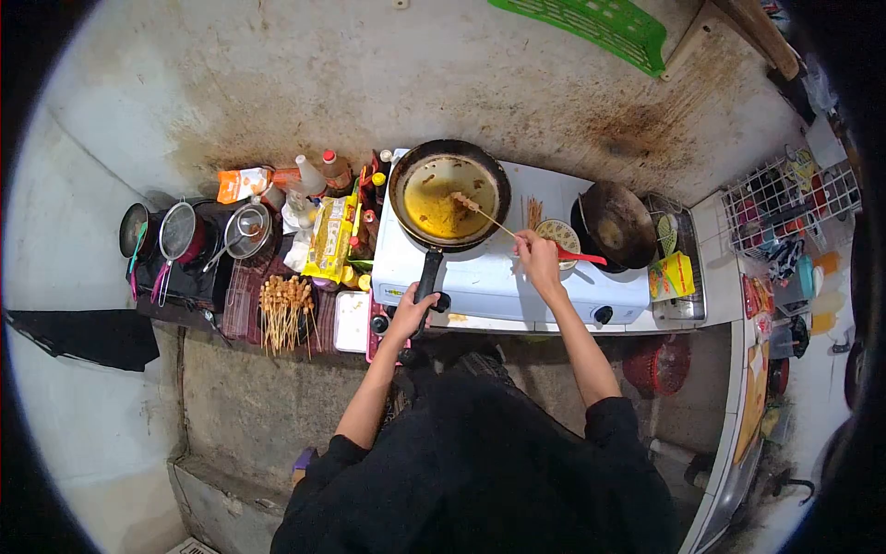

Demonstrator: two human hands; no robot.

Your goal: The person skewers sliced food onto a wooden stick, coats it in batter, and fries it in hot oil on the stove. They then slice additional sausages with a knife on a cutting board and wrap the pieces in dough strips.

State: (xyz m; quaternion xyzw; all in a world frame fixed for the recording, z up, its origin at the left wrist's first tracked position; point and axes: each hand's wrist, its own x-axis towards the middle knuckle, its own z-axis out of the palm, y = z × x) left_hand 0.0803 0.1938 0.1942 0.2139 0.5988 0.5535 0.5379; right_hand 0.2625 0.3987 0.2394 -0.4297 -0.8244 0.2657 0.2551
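Frying pan (452, 148) sits on the left side of the white stove (528, 294); yellow oil (424, 207) pools toward its lower left, dark bits in it. Left hand (409, 314) is closed around the pan handle (431, 270). Right hand (538, 258) pinches the bare end of a skewer (497, 223); its meat end (466, 201) is inside the pan, contact with the oil unclear. Bowl (552, 222) just beyond the right hand, partly hidden by it: pale contents, dark specks, red spoon (583, 255) projecting toward the wok (615, 210). Thin sticks (533, 211) stand by the bowl. At far left, strainers (177, 231) rest over pots. Labels: small logo on the stove front, seemingly beginning "HO", remainder indistinct; print on the large yellow packet (329, 240) too small to read. Surroundings: pile of loaded skewers (285, 307) left of a white tray (351, 320); bottles (336, 173) crowd the area between yellow packet and stove. Red basket (657, 365) below the counter, wire rack (790, 205) at right.
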